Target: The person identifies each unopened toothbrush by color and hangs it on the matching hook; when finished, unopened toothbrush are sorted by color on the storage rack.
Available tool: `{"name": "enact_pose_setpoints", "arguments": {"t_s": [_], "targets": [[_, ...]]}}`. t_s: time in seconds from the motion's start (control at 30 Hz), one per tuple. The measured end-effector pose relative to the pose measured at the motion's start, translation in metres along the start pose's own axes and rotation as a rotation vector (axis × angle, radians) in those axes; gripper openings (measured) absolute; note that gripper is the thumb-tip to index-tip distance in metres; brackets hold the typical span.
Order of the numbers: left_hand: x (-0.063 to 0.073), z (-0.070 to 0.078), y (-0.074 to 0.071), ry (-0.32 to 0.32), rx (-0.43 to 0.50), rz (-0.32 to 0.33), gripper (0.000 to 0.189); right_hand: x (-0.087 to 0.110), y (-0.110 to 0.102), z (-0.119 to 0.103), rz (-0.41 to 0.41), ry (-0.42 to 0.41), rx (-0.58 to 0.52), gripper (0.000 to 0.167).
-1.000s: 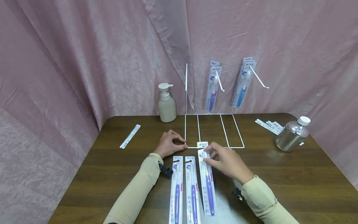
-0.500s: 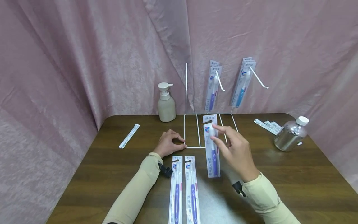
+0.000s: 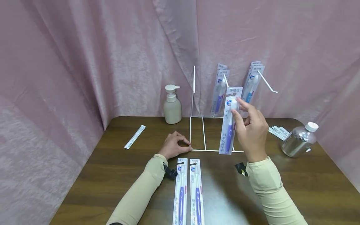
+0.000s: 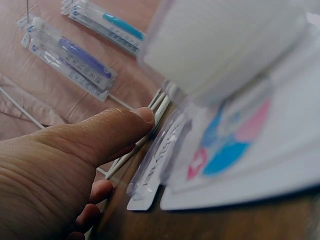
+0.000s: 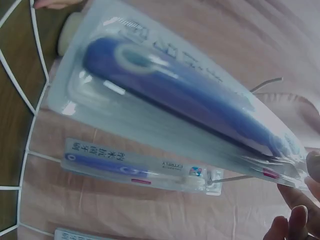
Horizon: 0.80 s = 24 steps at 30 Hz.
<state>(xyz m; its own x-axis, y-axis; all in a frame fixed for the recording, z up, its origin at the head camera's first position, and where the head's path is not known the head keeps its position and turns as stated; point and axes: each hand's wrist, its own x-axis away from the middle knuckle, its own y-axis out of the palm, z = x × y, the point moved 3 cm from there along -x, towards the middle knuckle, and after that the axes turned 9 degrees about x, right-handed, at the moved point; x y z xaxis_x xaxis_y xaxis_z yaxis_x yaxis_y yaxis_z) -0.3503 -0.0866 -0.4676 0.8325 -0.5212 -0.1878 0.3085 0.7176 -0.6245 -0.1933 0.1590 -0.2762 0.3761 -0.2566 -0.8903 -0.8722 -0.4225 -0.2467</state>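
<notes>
My right hand [image 3: 251, 131] pinches a purple toothbrush in a blister pack [image 3: 225, 125] between thumb and fingers, raised upright over the white wire rack [image 3: 204, 134]. In the right wrist view, the lower end of this toothbrush pack [image 5: 175, 100] fills the upper part. At the rack's front left corner, my left hand [image 3: 175, 146] pinches the base wire, thumb on the wire in the left wrist view. Packed purple toothbrushes [image 3: 217, 100] hang on the middle hook, partly behind the held pack. Blue ones [image 3: 250, 89] hang on the right hook. The left hook [image 3: 194, 79] bears nothing.
Two more packed purple toothbrushes [image 3: 181, 193] lie side by side on the table [image 3: 157, 193] between the forearms. A pump bottle [image 3: 172, 109] stands behind the left hand. Far right are a silver bottle [image 3: 298, 142] and several white strips [image 3: 278, 132]; another strip [image 3: 135, 137] lies left.
My right hand has lifted the third toothbrush pack off the table, up and forward towards the hooks. My left hand keeps its hold on the rack corner. The head view has shifted slightly.
</notes>
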Motion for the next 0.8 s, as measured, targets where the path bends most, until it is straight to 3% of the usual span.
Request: {"name": "enact_pose_setpoints", "arguments": {"t_s": [0.3, 0.8], "targets": [[0.000, 0.000, 0.000, 0.005, 0.007, 0.002, 0.019, -0.008, 0.021, 0.017, -0.105, 0.024, 0.039, 0.035], [0.001, 0.002, 0.000, 0.012, -0.028, 0.007, 0.021, -0.036, 0.077, 0.056, -0.164, 0.101, 0.060, 0.037]]}}
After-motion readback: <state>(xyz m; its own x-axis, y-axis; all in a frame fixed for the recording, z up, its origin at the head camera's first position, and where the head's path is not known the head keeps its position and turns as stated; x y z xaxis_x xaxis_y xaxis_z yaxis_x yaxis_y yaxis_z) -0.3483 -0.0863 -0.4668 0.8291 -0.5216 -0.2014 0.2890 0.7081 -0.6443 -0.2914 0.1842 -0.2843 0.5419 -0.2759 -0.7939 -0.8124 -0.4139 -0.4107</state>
